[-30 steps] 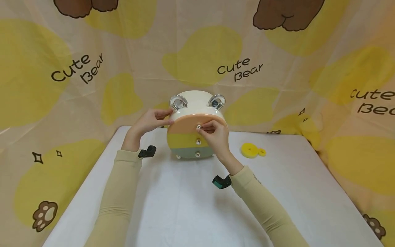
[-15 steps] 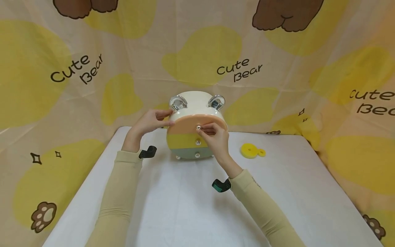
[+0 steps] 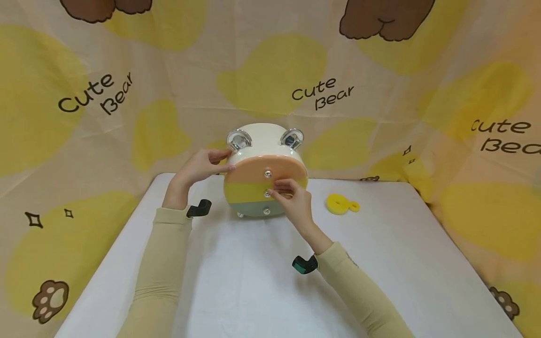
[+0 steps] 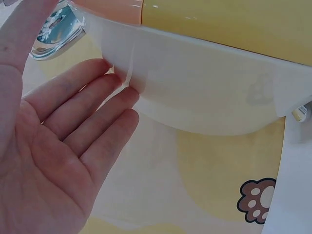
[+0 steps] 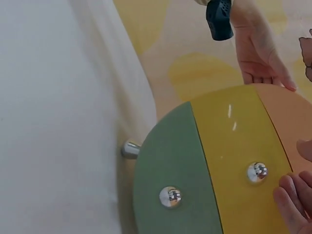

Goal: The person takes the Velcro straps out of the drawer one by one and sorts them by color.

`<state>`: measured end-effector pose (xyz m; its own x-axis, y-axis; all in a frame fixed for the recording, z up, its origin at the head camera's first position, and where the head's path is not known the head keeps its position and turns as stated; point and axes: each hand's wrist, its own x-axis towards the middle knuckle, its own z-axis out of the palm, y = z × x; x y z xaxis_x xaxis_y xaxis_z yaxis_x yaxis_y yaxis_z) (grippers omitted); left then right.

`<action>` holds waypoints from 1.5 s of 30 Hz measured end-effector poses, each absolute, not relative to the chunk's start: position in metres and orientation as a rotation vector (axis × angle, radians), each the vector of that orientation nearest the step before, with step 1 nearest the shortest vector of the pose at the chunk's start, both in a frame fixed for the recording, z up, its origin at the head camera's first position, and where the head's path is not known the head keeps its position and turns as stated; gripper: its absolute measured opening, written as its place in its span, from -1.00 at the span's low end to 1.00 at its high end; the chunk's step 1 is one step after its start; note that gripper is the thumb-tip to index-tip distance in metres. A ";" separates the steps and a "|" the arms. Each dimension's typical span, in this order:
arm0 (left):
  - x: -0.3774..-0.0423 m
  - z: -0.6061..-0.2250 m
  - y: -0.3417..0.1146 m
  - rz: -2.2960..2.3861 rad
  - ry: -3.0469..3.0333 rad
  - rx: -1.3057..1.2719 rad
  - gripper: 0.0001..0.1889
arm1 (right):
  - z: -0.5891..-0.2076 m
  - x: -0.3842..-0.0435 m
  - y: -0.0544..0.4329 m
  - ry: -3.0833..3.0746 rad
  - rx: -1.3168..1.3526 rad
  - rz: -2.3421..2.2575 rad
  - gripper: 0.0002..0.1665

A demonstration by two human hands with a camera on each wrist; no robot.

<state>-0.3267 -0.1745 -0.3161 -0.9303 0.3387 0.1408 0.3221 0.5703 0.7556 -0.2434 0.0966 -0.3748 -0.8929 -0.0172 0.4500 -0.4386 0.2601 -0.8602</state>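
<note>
A small rounded cabinet (image 3: 264, 141) with a cream body, silver ears and orange, yellow and green drawer fronts stands at the back of the table. My left hand (image 3: 203, 165) rests against its upper left side, thumb at the front edge, fingers nearly straight along the cream wall (image 4: 204, 83). My right hand (image 3: 296, 202) is in front of the yellow drawer front (image 5: 231, 141), thumb and fingertips near the silver middle knob (image 5: 257, 172). A gap shows between the fingers (image 5: 290, 197) and that knob in the right wrist view. All the drawer fronts sit flush.
A yellow disc (image 3: 337, 204) with a smaller yellow ring (image 3: 354, 206) beside it lies right of the cabinet on the white tablecloth (image 3: 249, 286). Patterned cloth (image 3: 186, 84) hangs behind and at both sides. Short silver feet (image 5: 130, 149) hold the cabinet up.
My right hand has let go of the orange drawer's top knob and moved down to the yellow drawer's knob. The left hand has stayed at the cabinet's side. The head view has shifted slightly.
</note>
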 end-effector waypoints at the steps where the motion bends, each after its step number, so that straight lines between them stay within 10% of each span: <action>1: -0.326 -0.316 -0.175 1.324 2.768 0.580 -0.23 | -0.374 -0.240 0.096 -2.197 0.421 1.665 -0.64; 45: -0.293 -0.288 -0.164 1.345 2.729 0.576 -0.35 | -0.432 -0.270 0.072 -2.036 0.229 1.637 -0.73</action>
<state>-0.2927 -0.1640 -0.2877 -0.9299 0.3473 0.1215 0.3079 0.5538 0.7736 -0.2704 0.0721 -0.4316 -0.8540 0.1827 0.4871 -0.4365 0.2579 -0.8620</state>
